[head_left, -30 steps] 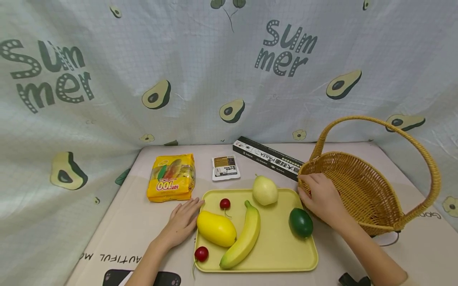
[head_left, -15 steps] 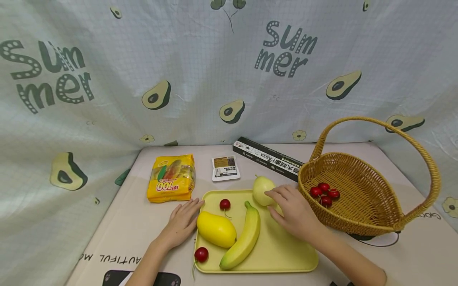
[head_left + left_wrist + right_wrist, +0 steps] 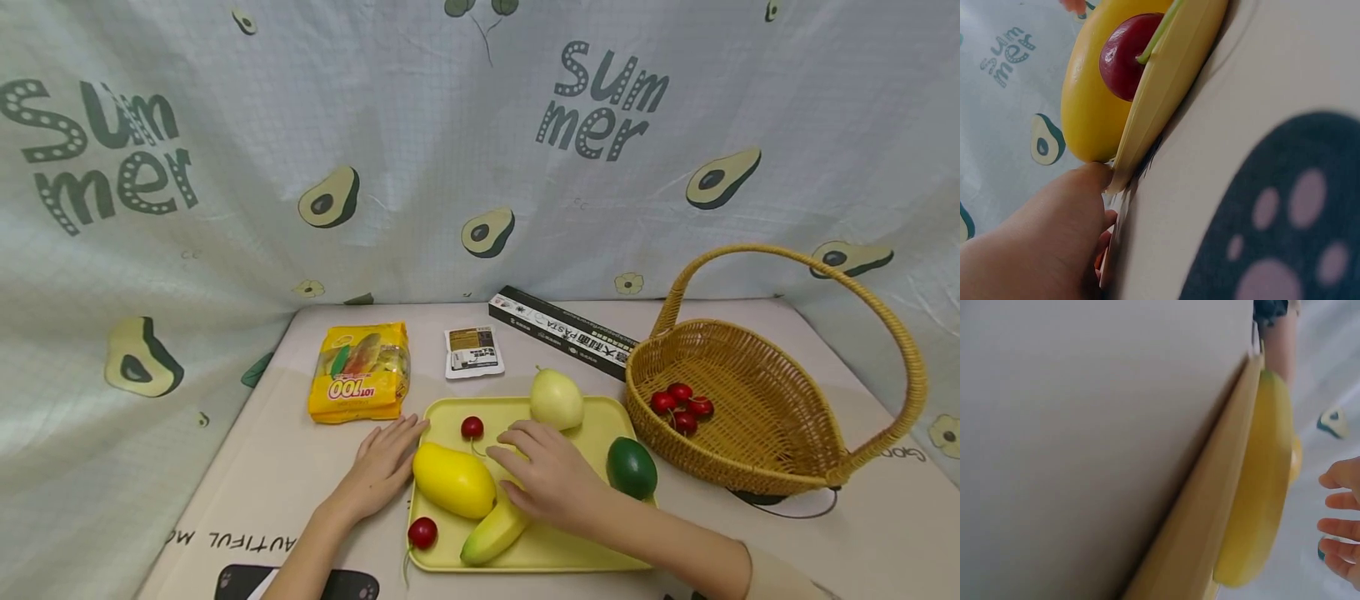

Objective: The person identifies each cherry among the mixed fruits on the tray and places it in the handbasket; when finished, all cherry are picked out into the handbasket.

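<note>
Banana (image 3: 493,536), smooth and curved, on round-cornered tray (image 3: 551,552) beneath right hand (image 3: 551,477)

Head cam: above table (image 3: 270,475), faces fwd/down, wide view. L wrist cam: low, close-up, rolled sideways, faces edge of tray (image 3: 603,417). R wrist cam: low, close, rolled opp. way, faces banana (image 3: 493,537). Shared, head/L: yellow fruit (image 3: 453,482); head/R: banana; all: tray.

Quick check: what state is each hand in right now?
Left hand: open, touching the edge of the tray.
Right hand: open above the banana, holding nothing.
</note>
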### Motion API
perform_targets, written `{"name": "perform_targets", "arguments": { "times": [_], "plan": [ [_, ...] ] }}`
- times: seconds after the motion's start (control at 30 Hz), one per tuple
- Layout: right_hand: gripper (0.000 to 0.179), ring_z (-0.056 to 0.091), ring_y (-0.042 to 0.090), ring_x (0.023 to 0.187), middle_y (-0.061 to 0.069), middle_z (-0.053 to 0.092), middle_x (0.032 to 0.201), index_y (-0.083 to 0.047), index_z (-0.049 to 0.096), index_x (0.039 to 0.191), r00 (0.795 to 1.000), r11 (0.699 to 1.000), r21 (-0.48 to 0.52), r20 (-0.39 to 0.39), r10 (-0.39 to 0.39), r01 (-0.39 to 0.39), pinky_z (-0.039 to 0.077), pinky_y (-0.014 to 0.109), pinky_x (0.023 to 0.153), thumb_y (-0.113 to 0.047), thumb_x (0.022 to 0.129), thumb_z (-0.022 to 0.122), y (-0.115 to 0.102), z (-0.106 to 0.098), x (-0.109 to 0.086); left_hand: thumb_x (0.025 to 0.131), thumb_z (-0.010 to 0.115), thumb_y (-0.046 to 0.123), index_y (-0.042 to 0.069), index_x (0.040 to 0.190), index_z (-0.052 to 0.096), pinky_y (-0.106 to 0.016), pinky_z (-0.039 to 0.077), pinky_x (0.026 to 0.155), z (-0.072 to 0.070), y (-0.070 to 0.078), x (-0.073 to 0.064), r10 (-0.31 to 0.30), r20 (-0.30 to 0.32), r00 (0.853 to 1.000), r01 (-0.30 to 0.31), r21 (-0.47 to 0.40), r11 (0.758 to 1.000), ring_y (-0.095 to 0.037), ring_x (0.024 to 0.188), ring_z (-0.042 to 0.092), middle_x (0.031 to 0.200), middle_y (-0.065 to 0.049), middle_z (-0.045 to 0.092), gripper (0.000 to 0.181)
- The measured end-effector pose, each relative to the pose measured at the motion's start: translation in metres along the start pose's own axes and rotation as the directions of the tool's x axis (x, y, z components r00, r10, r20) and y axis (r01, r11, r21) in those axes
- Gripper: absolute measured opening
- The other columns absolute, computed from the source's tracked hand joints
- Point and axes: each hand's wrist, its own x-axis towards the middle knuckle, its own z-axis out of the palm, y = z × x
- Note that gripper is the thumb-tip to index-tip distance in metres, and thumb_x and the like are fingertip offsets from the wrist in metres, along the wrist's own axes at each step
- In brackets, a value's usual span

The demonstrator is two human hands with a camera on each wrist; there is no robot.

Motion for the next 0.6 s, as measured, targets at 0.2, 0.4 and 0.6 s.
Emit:
{"name": "perform_targets", "arguments": {
  "times": [0.2,0.4,0.6],
  "plan": [
    [0.038,0.053,0.023,0.099,0.006,0.06,0.103,-0.011,0.062,0.102,0.997,0.997,-0.006,0.027,-0.071,0.071,0.045,0.034,0.085,-0.019,0.067,0.074,-0.016,0.009,0.009,0.094,0.05,0.027,0.019,0.14,0.039,-0.052,0.007,0.108,0.0,0.001,0.0,0.006,-0.006,1.0,-0.006,0.015,1.0,-0.027,0.136,0.021,0.145,-0.007,0.033,0.048],
    [0.033,0.053,0.021,0.098,0.004,0.059,0.102,-0.013,0.061,0.104,0.987,0.988,0.031,0.052,-0.153,0.151,0.045,0.029,0.087,-0.018,0.072,0.07,-0.029,0.02,0.014,0.094,0.05,0.027,0.019,0.14,0.04,-0.052,0.007,0.108,0.001,0.0,0.0,0.003,0.002,1.0,-0.003,0.013,1.0,-0.026,0.136,0.022,0.145,-0.007,0.033,0.048],
    [0.03,0.05,0.017,0.1,0.001,0.056,0.105,-0.014,0.062,0.109,0.97,0.979,0.054,0.133,-0.203,0.197,0.042,0.026,0.09,-0.018,0.08,0.062,-0.039,0.027,0.017,0.093,0.051,0.027,0.018,0.139,0.041,-0.053,0.008,0.107,0.0,0.0,-0.001,0.009,-0.004,1.0,-0.009,0.019,1.0,-0.027,0.135,0.023,0.145,-0.008,0.034,0.048]
  ]
}}
